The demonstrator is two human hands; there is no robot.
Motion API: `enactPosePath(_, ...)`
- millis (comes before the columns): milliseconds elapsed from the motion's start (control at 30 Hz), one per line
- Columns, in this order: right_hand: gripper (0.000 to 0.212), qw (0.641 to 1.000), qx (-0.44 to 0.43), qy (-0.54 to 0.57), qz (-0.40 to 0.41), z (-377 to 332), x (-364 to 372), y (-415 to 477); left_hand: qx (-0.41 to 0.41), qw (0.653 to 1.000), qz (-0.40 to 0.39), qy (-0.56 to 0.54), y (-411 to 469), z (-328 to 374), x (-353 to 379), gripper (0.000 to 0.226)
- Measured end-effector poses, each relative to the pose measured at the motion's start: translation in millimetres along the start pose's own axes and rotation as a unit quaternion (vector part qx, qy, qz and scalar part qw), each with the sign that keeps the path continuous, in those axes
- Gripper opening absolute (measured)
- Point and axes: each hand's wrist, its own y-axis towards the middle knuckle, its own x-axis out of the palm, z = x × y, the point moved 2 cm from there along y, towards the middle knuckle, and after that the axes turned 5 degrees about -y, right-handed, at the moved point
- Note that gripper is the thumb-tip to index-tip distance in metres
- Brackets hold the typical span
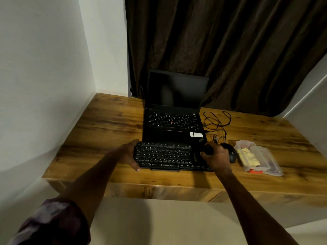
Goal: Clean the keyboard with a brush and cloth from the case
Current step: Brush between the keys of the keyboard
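A black keyboard (166,156) lies on the wooden desk (99,131), just in front of an open laptop. My left hand (128,154) grips the keyboard's left end, thumb on the far edge and fingers on the near edge. My right hand (216,156) is at the keyboard's right end, closed around a small dark brush (207,150) whose head rests over the right keys. The clear plastic case (265,160) lies open to the right, with a yellow cloth (247,156) inside.
The black laptop (174,121) has a dark screen and stands behind the keyboard. A black mouse (232,154) sits between my right hand and the case, its tangled cable (217,124) behind it. White walls close the left side and a dark curtain hangs behind.
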Motion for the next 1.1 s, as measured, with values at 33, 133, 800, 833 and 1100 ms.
enactPosePath(33, 0.038, 1.000, 0.004, -0.012, -0.001, -2, -2, -2, -0.002, 1.000, 0.002, 0.000, 1, -1, 0, 0.132)
enactPosePath(133, 0.038, 0.999, -0.010, -0.035, -0.019, -17, 7, -4, -0.003, 1.000, 0.004, 0.002, 1, -1, 2, 0.131)
enactPosePath(800, 0.040, 1.000, 0.016, -0.003, -0.005, -69, 39, -2, -0.004, 0.995, 0.032, 0.098, -3, 0, -3, 0.156)
enactPosePath(833, 0.040, 1.000, 0.007, -0.022, -0.007, -77, 41, -4, 0.000, 0.994, 0.032, 0.103, -3, -1, -3, 0.154)
enactPosePath(1100, 0.041, 0.996, -0.071, 0.002, -0.053, -142, 92, -21, 0.014, 0.991, 0.036, 0.125, 0, -1, -4, 0.138)
